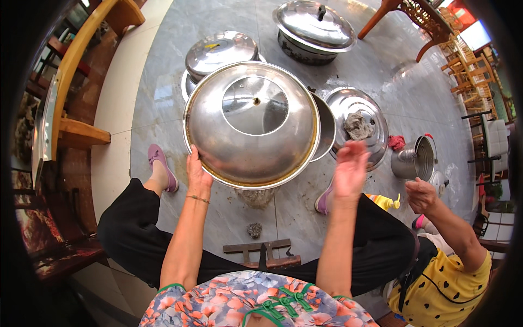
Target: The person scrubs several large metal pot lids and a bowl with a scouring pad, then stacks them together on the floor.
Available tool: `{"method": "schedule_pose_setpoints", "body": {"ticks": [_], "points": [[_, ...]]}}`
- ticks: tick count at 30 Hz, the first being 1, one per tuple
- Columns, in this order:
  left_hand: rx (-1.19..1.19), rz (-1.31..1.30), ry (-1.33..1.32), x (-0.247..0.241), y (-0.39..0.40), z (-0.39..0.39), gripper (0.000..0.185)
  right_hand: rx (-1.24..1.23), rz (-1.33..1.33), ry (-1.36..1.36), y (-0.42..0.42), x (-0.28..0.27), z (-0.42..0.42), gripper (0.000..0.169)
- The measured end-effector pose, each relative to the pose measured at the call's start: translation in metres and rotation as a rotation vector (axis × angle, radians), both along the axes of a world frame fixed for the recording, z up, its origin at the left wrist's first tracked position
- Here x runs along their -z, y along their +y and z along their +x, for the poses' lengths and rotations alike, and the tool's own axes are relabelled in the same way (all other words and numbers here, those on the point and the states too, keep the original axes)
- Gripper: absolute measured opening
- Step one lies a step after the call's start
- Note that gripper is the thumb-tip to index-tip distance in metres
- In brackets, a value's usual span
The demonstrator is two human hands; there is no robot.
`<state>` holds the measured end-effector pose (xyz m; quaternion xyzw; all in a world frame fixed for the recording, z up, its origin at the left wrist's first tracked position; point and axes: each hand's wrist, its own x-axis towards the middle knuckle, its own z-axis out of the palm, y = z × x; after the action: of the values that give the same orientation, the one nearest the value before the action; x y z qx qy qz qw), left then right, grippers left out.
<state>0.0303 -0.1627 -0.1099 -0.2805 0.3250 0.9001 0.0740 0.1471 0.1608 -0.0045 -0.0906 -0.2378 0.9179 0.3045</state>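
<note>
A large domed steel lid (249, 155) with a round glass window (255, 116) is held in front of me. My left hand (199, 173) grips its near left rim, thumb on top. My right hand (350, 171) is off the lid, raised to its right and slightly blurred, with nothing seen in it. Just beyond that hand, a grey crumpled cloth (358, 126) rests on another round steel lid (378, 135) on the floor. Part of a steel pot (325, 126) shows past the held lid's right edge; the rest is hidden.
Covered steel pots (222, 51) (316, 26) stand farther back. On the right are a steel bucket (410, 159), red cloth (396, 142), a yellow pump bottle (386, 201) and a co-worker's hand (423, 195). A scouring pad (254, 230) and wooden piece (265, 247) lie near me.
</note>
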Motion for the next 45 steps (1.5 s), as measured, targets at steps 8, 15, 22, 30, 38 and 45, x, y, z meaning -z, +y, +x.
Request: {"method": "schedule_pose_setpoints", "body": {"ticks": [8,15,22,30,38,45], "points": [[-0.026,-0.037,0.024,0.006,-0.003,-0.001,0.030,-0.054,-0.687,-0.725,-0.090,0.200,0.082,0.027],[-0.024,-0.048,0.041,0.000,0.002,-0.001,0.035,-0.675,0.211,-1.407,-0.112,0.134,0.060,0.022],[-0.078,-0.071,0.045,-0.002,0.002,-0.011,0.036,0.207,0.562,-0.914,-0.048,0.096,0.024,0.018],[-0.065,-0.094,0.093,-0.002,-0.004,-0.023,0.033,-0.238,0.767,-1.065,0.019,0.117,-0.087,0.026],[-0.134,-0.100,0.017,-0.028,0.019,-0.019,0.043,-0.352,0.123,-1.228,0.045,0.182,-0.114,0.017],[-0.222,-0.028,0.025,-0.017,0.030,-0.011,0.029,-0.524,0.326,-0.905,0.037,0.038,-0.095,0.019]]}}
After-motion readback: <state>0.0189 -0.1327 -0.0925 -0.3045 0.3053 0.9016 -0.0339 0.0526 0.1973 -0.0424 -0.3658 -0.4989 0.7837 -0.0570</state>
